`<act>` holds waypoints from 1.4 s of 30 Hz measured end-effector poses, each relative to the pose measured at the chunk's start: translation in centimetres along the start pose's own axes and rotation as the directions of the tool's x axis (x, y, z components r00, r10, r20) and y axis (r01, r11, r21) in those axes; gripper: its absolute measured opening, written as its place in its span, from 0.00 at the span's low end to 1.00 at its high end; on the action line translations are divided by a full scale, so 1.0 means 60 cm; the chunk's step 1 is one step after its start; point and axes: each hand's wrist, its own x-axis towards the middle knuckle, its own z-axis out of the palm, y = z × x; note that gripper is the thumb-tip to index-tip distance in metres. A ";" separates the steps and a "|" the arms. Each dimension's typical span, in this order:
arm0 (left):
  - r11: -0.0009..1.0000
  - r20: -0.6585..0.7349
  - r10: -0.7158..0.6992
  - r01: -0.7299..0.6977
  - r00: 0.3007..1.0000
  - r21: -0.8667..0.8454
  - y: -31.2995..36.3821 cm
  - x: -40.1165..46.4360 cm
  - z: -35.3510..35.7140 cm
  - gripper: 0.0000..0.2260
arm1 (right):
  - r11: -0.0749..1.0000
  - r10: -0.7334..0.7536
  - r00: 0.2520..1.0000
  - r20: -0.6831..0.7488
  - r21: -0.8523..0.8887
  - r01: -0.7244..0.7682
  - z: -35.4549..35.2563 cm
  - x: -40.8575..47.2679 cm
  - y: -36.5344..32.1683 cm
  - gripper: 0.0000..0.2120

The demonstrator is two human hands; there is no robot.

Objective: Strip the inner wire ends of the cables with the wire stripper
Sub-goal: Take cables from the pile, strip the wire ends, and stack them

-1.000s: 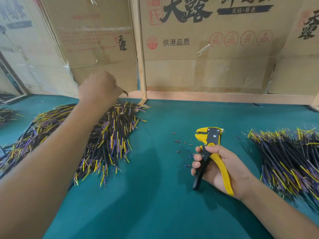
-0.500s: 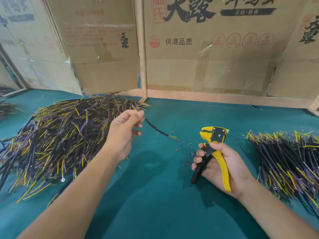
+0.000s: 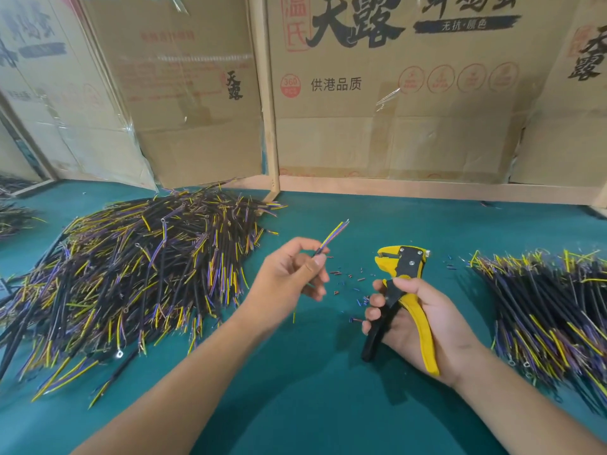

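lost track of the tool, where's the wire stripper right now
In the head view the wire stripper sits right of centre, gripped in the right hand above the green table, between the left hand and the right-side cable pile.

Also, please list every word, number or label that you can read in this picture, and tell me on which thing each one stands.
"供港品质": black print on the middle cardboard box.
"360": in a red round stamp on the same box; the small line under it is blurred.
"无抗·原色": on the dark banner near its top.
"氏": in the red seal at its upper left.
Large brush characters on the middle box and the left cardboard box: too stylised to read surely.
Wire stripper: no text shows.
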 end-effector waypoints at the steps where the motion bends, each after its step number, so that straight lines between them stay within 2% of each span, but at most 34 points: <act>1: 1.000 0.008 -0.004 0.004 1.000 -0.004 -0.002 -0.001 0.004 0.02 | 1.000 -0.004 1.000 0.002 0.001 0.004 -0.001 0.001 -0.001 0.15; 7: 0.999 -0.003 -0.012 0.012 1.000 -0.040 0.001 -0.004 0.014 0.03 | 1.000 0.005 1.000 0.000 0.009 -0.005 -0.005 0.010 -0.004 0.14; 12: 0.997 -0.016 0.012 -0.010 1.000 0.074 0.004 -0.007 0.015 0.06 | 1.000 0.014 1.000 0.013 0.001 -0.014 -0.007 0.013 -0.004 0.14; 15: 0.997 -0.024 0.018 -0.016 1.000 0.075 0.010 -0.010 0.014 0.10 | 1.000 0.019 1.000 0.012 -0.006 -0.019 -0.006 0.014 -0.002 0.15; 18: 1.000 -0.025 -0.018 0.018 1.000 -0.019 0.015 -0.011 0.016 0.10 | 1.000 0.023 1.000 0.009 -0.012 -0.023 -0.007 0.015 -0.002 0.15; 20: 0.988 -0.031 -0.065 0.060 0.997 -0.141 0.019 -0.009 0.018 0.07 | 1.000 0.025 1.000 0.008 -0.013 -0.025 -0.007 0.016 -0.002 0.16; 23: 0.912 -0.056 -0.170 0.135 0.984 -0.387 0.025 -0.006 0.016 0.06 | 1.000 0.022 1.000 0.006 -0.018 -0.022 -0.007 0.017 -0.003 0.16; 25: 0.867 -0.084 -0.192 0.129 0.978 -0.482 0.024 -0.003 0.010 0.08 | 1.000 0.019 1.000 0.003 -0.025 -0.019 -0.007 0.017 -0.003 0.16; 30: 0.907 -0.112 -0.122 0.064 0.986 -0.417 0.019 0.002 -0.002 0.13 | 0.999 0.019 1.000 -0.002 -0.044 -0.019 -0.004 0.016 -0.002 0.16; 32: 0.966 -0.115 -0.053 0.022 0.992 -0.259 0.017 0.004 -0.008 0.16 | 0.999 0.021 1.000 0.002 -0.040 -0.021 -0.003 0.015 -0.002 0.16; 33: 0.999 -0.112 0.025 -0.030 0.993 -0.042 0.014 0.006 -0.016 0.18 | 0.999 0.021 1.000 0.004 -0.036 -0.021 -0.003 0.014 -0.002 0.16; 34: 0.963 -0.069 0.126 -0.106 0.990 0.246 0.011 0.007 -0.028 0.19 | 0.999 0.021 1.000 0.006 -0.032 -0.021 -0.003 0.014 -0.002 0.16; 35: 0.825 0.035 0.206 -0.193 0.978 0.531 0.012 0.008 -0.040 0.19 | 0.999 0.020 1.000 0.008 -0.028 -0.020 -0.003 0.013 -0.003 0.16; 36: 0.645 0.167 0.233 -0.281 0.958 0.710 0.011 0.008 -0.050 0.17 | 1.000 0.020 1.000 0.008 -0.024 -0.020 -0.002 0.014 -0.003 0.16; 37: 0.511 0.263 0.203 -0.331 0.943 0.793 0.011 0.009 -0.060 0.15 | 1.000 0.021 1.000 0.008 -0.019 -0.021 -0.002 0.014 -0.003 0.16; 39: 0.387 0.317 0.052 -0.311 0.947 0.868 0.013 0.008 -0.079 0.12 | 1.000 0.026 1.000 0.008 -0.007 -0.026 -0.002 0.014 -0.003 0.15; 41: 0.270 0.319 -0.122 -0.278 0.940 0.922 0.014 0.006 -0.091 0.15 | 1.000 0.026 1.000 0.015 -0.001 -0.026 -0.003 0.014 -0.003 0.15; 42: 0.242 0.334 -0.174 -0.289 0.926 0.926 0.014 0.004 -0.094 0.17 | 1.000 0.023 1.000 0.015 0.000 -0.023 -0.003 0.014 -0.003 0.14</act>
